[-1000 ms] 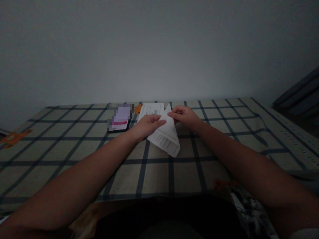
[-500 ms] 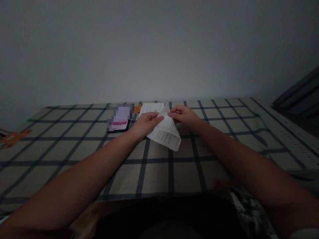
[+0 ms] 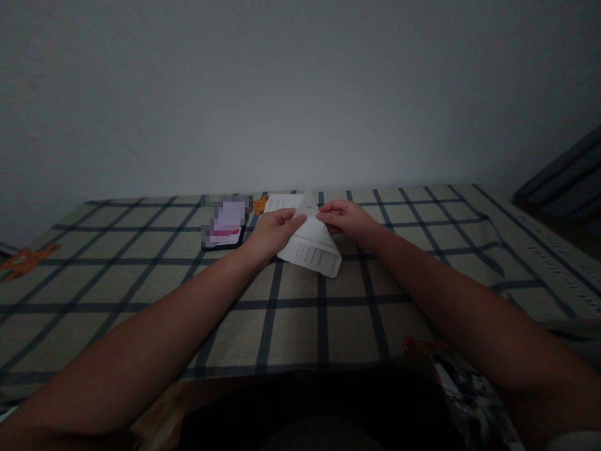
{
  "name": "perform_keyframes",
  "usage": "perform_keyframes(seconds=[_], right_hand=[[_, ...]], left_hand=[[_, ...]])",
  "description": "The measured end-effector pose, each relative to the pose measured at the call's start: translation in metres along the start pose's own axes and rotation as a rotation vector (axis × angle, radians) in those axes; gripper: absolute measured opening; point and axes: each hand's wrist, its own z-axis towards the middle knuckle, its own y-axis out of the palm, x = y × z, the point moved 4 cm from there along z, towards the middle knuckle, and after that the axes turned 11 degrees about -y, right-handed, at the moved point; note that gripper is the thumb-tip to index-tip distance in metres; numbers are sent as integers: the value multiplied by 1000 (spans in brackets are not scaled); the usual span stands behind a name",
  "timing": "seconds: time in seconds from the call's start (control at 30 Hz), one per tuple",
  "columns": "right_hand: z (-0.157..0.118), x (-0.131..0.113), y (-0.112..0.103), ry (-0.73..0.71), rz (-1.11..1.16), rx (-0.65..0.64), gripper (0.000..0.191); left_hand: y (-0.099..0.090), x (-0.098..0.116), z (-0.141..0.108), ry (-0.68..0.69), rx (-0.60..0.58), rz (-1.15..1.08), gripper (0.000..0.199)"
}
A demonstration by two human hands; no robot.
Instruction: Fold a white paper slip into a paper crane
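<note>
Between my hands is a folded sheet of printed paper point(image 3: 312, 241), its pointed tip up and its wider printed edge toward me. My left hand point(image 3: 275, 232) grips its left side, thumb on top and fingers underneath. On the right side, my right hand point(image 3: 347, 220) pinches the paper between thumb and fingers; part of those fingers is behind the sheet. Another printed paper point(image 3: 278, 202) lies flat on the cloth just behind, partly covered by the held sheet and my left hand.
A phone point(image 3: 230, 219), its screen partly blurred out, lies left of the papers. A checked tablecloth point(image 3: 300, 332) with orange figures covers the table. A pale wall point(image 3: 300, 94) rises behind it. A dark striped thing point(image 3: 568, 181) stands at the far right.
The held paper has tilted, its tip moving up and slightly left, and its near edge has flattened and lifted a little. My left hand has shifted slightly; both hands keep hold.
</note>
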Motion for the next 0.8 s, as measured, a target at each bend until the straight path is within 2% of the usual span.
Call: perform_keyframes(seconds=[0.2,0.4,0.57,0.8], right_hand=[[0,1,0,-3,2,-19,10],[1,-2,-3,-36,-40,12,10],[2,1,-5,-41,-27,43,12],[3,2,-7,-4,-38,59,11]], left_hand=[[1,2,1,-13,-21,-72,42],[5,1,-2,-106,-103,-114,38],[1,-5,0,-104,-64,-31,34],[-1,-5,4,-75,-45,-97,36]])
